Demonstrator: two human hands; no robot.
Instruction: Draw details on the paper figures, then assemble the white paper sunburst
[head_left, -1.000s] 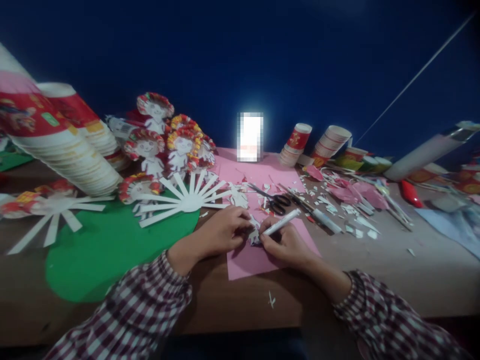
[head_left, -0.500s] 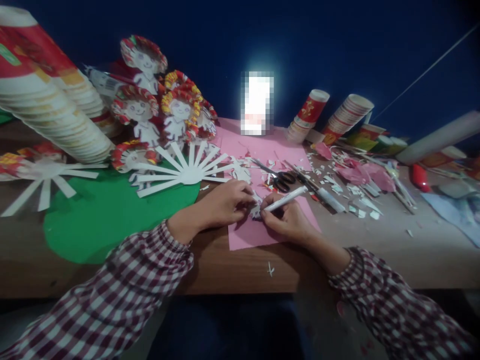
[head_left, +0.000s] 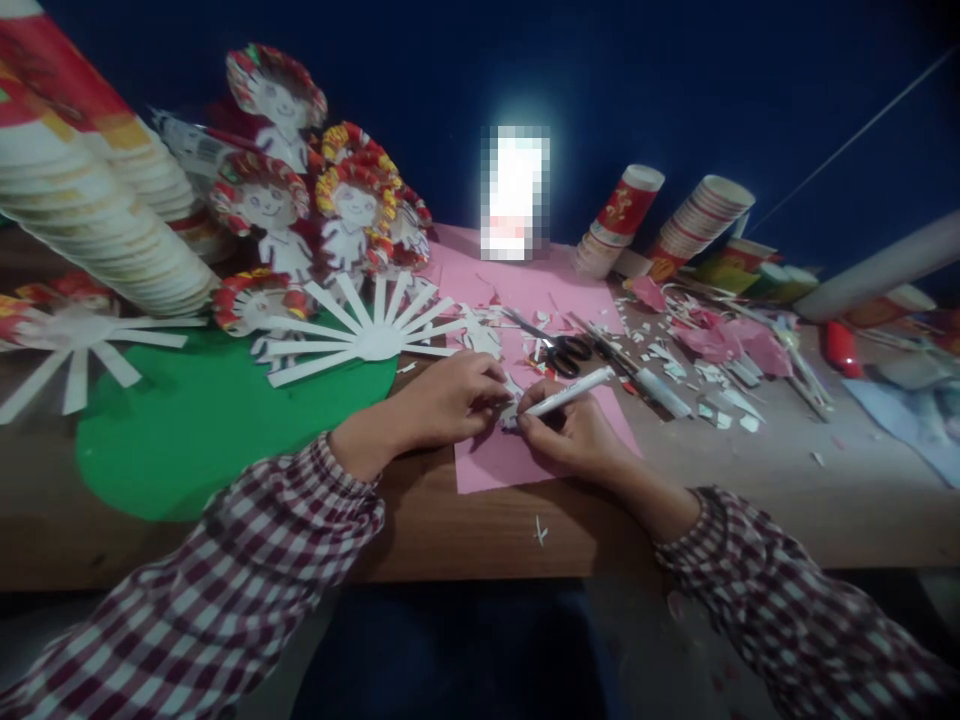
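In the head view, my right hand (head_left: pixel 566 430) is closed around a white marker pen (head_left: pixel 570 391), its tip pointing down and left. The pen's lower end meets a small white paper cutout (head_left: pixel 510 412) over the pink sheet (head_left: pixel 491 470). My left hand (head_left: pixel 465 395) pinches the cutout's left side between thumb and fingers. Much of the cutout is hidden by my hands. Black-handled scissors (head_left: pixel 564 352) lie just beyond my right hand. A white cup cut into spread strips (head_left: pixel 379 343) rests beside my left hand on the green round sheet (head_left: pixel 225 440).
Paper-cup dolls (head_left: pixel 281 200) stand at the back left beside tall stacks of paper cups (head_left: pixel 112 220). Shorter cup stacks (head_left: pixel 697 225) lean at the back right. White paper scraps (head_left: pixel 720 410) and a red object (head_left: pixel 841 348) litter the right side. A bright, pixelated rectangle (head_left: pixel 514 195) stands behind.
The whole view has shifted slightly, with the table's things sitting a little higher. Both hands keep their hold on the pen and the cutout, with only small movement.
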